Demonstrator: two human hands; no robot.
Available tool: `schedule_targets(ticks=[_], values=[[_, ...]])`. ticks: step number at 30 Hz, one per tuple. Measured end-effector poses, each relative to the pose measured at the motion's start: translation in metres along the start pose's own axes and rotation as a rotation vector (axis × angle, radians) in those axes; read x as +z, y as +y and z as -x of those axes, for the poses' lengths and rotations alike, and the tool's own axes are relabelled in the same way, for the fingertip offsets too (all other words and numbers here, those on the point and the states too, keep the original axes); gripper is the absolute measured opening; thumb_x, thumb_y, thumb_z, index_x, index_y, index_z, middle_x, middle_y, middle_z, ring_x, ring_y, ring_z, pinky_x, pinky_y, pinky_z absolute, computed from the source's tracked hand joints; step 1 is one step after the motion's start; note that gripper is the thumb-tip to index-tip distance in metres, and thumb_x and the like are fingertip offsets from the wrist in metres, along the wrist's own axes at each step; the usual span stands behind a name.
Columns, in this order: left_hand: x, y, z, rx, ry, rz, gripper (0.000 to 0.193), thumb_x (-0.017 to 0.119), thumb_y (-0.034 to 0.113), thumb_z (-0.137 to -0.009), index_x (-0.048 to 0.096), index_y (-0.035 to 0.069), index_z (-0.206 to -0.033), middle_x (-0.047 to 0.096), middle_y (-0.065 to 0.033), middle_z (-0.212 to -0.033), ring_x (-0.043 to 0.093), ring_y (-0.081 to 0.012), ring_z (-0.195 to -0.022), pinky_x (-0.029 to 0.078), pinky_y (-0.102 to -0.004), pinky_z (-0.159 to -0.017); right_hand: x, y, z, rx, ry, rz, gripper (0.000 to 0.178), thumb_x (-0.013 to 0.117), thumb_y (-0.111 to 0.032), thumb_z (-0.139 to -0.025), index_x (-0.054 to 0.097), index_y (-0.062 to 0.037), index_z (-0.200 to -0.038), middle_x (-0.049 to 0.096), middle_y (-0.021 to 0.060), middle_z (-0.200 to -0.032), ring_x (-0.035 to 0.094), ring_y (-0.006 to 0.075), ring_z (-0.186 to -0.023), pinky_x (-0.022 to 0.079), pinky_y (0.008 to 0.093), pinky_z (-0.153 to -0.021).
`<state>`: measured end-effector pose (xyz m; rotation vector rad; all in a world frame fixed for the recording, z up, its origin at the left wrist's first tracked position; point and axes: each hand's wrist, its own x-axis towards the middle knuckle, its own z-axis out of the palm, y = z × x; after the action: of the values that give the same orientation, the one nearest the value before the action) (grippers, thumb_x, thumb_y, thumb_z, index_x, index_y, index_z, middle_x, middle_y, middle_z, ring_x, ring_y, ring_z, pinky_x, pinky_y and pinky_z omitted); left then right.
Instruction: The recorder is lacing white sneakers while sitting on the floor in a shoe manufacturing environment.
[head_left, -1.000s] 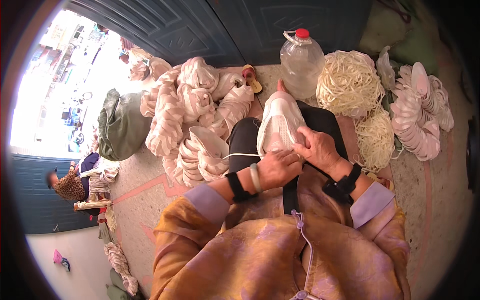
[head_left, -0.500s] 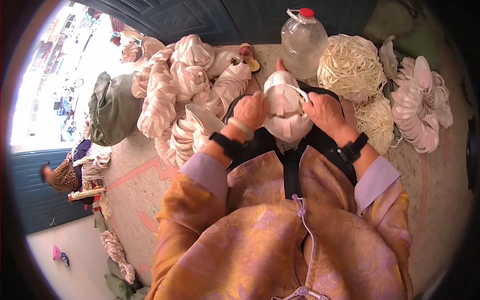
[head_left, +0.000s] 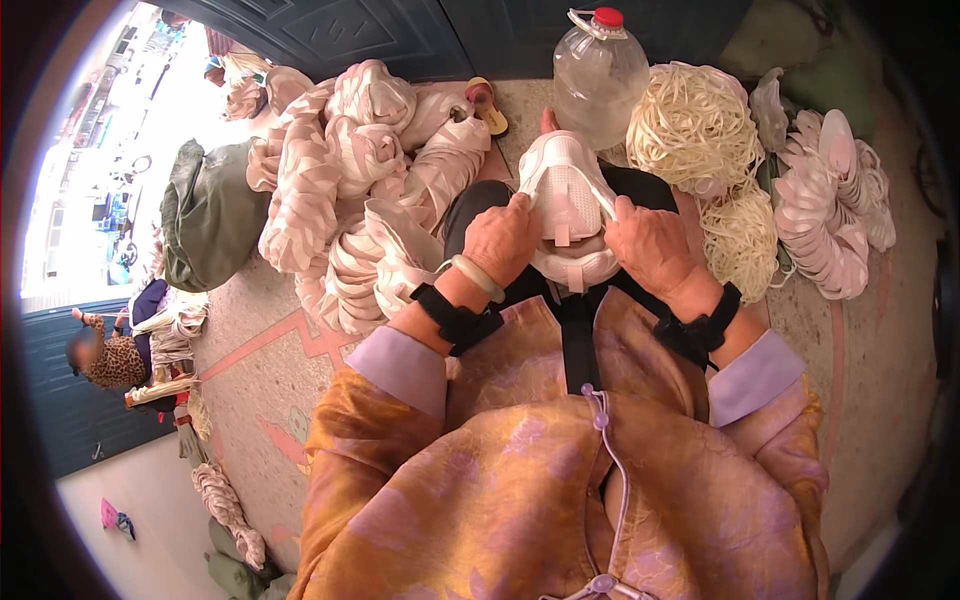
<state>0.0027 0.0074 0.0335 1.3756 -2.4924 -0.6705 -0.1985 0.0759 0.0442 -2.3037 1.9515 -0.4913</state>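
A white shoe upper (head_left: pixel 570 200) with a mesh-like front and a pale tongue lies over my lap, between my knees. My left hand (head_left: pixel 503 237) is closed at its left side, thumb and fingers pinching a white shoelace end. On the opposite side my right hand (head_left: pixel 650 240) pinches the other white lace end, thumb uppermost. Both strands run taut from the upper to my fingers. Black bands circle both wrists, and a pale bangle sits on the left one. My palms hide the lace tips.
Bundles of stacked pinkish-white uppers (head_left: pixel 345 180) lie at the left, beside a green sack (head_left: pixel 210 215). Behind my lap stands a clear jug (head_left: pixel 600 85) with a red cap. Cream laces (head_left: pixel 695 130) are heaped right of it; more bundles (head_left: pixel 830 205) lie farther right. Another person (head_left: pixel 112 360) sits far left.
Both hands have come slightly nearer to me, and the white strands now look straighter. The view has shifted a little. At far left the other person has raised an arm.
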Motion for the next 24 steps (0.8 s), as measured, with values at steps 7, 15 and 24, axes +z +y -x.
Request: schedule_targets(ticks=[7, 15, 24], values=[[0.015, -0.011, -0.007, 0.068, -0.034, 0.043, 0.02, 0.049, 0.018, -0.085, 0.047, -0.002, -0.084, 0.057, -0.0233, -0.064, 0.058, -0.0409, -0.067, 0.045, -0.0493, -0.06, 0.027, 0.016, 0.002, 0.049, -0.078, -0.087, 0.015, 0.05, -0.016, -0.08, 0.049, -0.0013, -0.077, 0.059, 0.0187, -0.06, 0.062, 0.0328, -0.057, 0.05, 0.0401, -0.053], [0.03, -0.021, -0.01, 0.165, -0.221, -0.036, 0.017, 0.049, 0.014, -0.084, 0.047, -0.002, -0.082, 0.05, -0.0223, -0.066, 0.057, -0.0415, -0.064, 0.046, -0.0488, -0.056, 0.034, 0.022, 0.017, 0.062, -0.236, -0.211, 0.015, 0.047, -0.015, -0.08, 0.047, -0.0003, -0.085, 0.06, 0.0209, -0.063, 0.061, 0.0378, -0.064, 0.05, 0.045, -0.06], [0.021, -0.022, -0.015, 0.466, -0.398, -0.126, 0.02, 0.055, 0.014, -0.078, 0.049, -0.004, -0.084, 0.046, -0.0224, -0.072, 0.055, -0.0388, -0.059, 0.045, -0.0457, -0.051, 0.04, 0.032, 0.036, 0.004, -0.339, -0.313, 0.02, 0.043, -0.009, -0.079, 0.043, 0.0039, -0.094, 0.059, 0.0242, -0.064, 0.062, 0.0381, -0.064, 0.049, 0.044, -0.055]])
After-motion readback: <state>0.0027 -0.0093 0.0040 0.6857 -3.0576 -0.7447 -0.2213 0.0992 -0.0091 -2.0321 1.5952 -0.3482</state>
